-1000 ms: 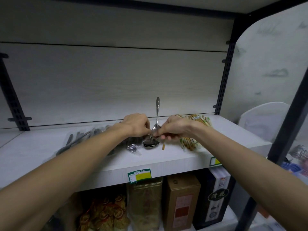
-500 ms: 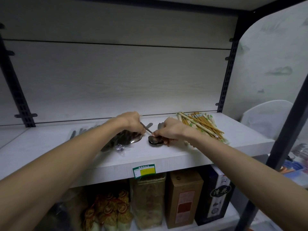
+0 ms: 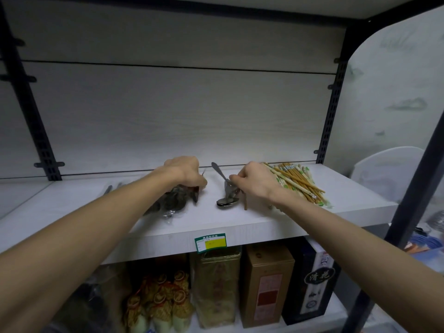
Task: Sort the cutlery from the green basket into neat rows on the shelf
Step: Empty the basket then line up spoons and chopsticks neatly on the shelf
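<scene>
Right hand [image 3: 254, 180] pinches one spoon [image 3: 225, 188] mid-shelf [image 3: 336, 207], knuckles up; one loose chopstick pile [image 3: 298, 183] at its 3 o'clock. Left hand [image 3: 186, 171], curled over wrapped cutlery [image 3: 173, 198] at 9 o'clock; its grip is hidden

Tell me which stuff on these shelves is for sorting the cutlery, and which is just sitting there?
For the job:
spoons, held by the right hand
wrapped cutlery pile, under the left hand
chopsticks
shelf

Just sitting there:
boxes below
price label
</scene>
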Demonstrator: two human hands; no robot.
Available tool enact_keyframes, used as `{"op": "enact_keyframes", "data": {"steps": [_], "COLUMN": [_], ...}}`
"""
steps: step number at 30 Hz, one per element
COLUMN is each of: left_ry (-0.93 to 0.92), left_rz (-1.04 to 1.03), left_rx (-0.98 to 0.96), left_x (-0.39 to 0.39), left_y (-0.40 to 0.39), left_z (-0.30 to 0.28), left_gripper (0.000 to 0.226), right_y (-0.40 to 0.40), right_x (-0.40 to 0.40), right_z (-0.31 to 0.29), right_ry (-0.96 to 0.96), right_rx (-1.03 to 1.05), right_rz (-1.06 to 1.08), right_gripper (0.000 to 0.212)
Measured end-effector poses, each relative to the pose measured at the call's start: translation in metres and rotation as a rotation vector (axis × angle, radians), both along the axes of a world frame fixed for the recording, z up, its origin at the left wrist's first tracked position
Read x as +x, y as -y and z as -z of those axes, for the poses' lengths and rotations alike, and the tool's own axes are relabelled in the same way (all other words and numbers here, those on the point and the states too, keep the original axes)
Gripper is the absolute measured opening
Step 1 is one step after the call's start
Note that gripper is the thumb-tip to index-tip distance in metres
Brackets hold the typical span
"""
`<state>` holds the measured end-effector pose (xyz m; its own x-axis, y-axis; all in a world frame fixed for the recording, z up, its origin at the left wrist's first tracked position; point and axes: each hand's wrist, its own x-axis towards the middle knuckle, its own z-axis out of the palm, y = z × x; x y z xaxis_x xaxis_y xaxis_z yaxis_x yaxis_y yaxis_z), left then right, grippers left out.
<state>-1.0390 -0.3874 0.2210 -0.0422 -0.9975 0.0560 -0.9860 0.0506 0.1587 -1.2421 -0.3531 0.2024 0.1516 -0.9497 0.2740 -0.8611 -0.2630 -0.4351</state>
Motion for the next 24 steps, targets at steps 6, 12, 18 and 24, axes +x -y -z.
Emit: {"op": "enact_keyframes", "data": {"steps": [6, 12, 18, 24], "left_ry": [-0.341, -0.57, -0.598, -0.463], "left_rz": [0.016, 0.053, 0.069, 0.087], "left_rx": [0.056, 0.17, 0.263, 0.24], "left_x": [-0.009, -0.02, -0.033, -0.041], "left_y": [0.0, 0.0, -0.006, -0.011], "left_z": [-0.006, -0.007, 0.006, 0.014], "left_gripper": [0.028, 0.026, 0.023, 0.033], "right_y": [0.002, -0.002, 0.001, 0.012], "right_x": [0.001, 0.01, -0.006, -0.017], "right_z": [0.008, 0.005, 0.007, 0.012], "right_ry": [0.04, -0.136, -0.048, 0.113], "right_rx": [0.083, 0.052, 0.029, -0.002], "right_rz": [0.008, 0.03, 0.044, 0.036], "right_gripper": [0.047, 0.039, 0.045, 0.054]}}
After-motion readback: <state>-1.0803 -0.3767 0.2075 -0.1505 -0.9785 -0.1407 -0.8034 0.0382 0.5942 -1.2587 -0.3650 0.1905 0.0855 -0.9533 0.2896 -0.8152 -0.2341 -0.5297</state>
